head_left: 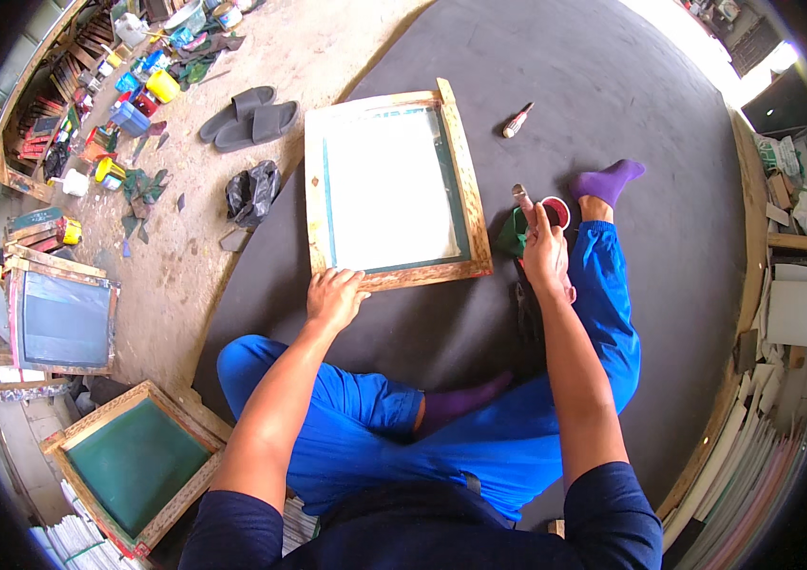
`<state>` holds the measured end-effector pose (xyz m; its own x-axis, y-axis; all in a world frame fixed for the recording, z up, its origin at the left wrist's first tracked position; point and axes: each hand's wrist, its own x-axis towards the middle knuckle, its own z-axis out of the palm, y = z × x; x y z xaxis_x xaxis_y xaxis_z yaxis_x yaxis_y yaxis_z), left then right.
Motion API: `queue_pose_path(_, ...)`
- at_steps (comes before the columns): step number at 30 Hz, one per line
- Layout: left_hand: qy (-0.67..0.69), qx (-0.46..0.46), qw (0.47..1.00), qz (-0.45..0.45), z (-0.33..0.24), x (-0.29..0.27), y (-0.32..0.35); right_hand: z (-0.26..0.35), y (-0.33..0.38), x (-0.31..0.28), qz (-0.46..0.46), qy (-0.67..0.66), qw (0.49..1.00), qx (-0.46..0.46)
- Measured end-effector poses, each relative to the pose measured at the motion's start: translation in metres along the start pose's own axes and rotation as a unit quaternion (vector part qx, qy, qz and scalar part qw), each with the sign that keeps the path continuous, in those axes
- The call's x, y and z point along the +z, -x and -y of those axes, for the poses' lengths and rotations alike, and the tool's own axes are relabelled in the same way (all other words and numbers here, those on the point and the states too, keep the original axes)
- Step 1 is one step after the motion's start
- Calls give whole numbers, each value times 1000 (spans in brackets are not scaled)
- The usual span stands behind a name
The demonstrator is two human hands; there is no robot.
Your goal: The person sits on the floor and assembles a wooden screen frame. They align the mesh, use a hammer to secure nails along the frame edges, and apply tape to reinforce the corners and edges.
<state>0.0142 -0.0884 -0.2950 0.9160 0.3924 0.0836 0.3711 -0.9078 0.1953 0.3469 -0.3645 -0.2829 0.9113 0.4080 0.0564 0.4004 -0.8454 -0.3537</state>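
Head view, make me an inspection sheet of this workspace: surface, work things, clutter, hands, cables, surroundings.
Surface: dark grey sheet, faintly marked.
Work things: wood-framed screen with white panel; red-lined cup right of it; small handled tool beyond the cup.
Clutter: grey slides, black plastic bag and coloured tubs on the pale floor, left.
Left hand: on the screen's near edge.
Right hand: holding a metal-tipped tool, kind unclear, by the cup.
Cables: nothing seen.
Surroundings: green framed screen, lower left; pale sheets stacked along the right.
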Motion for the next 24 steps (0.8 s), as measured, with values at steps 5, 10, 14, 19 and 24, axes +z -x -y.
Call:
queue_pose_path(5, 4, -27, 997, 76, 22, -7, 13, 3, -5, 9, 22, 101, 994, -20)
queue_pose_path(10, -35, -4, 992, 119, -23, -3, 27, 25, 49, 35, -69, 67, 981, -171)
queue_pose_path(14, -26, -32, 991, 128, -57, 14, 40, 65, 127, 51, 88, 23, 975, -202)
queue_pose_path(19, -59, -52, 989, 129, -55, 15, 44, 98, 165, 65, 127, 40, 970, -203)
queue_pose_path(24, -44, -105, 987, 115, -50, 6, 47, 137, 179, 74, 159, 37, 965, -207)
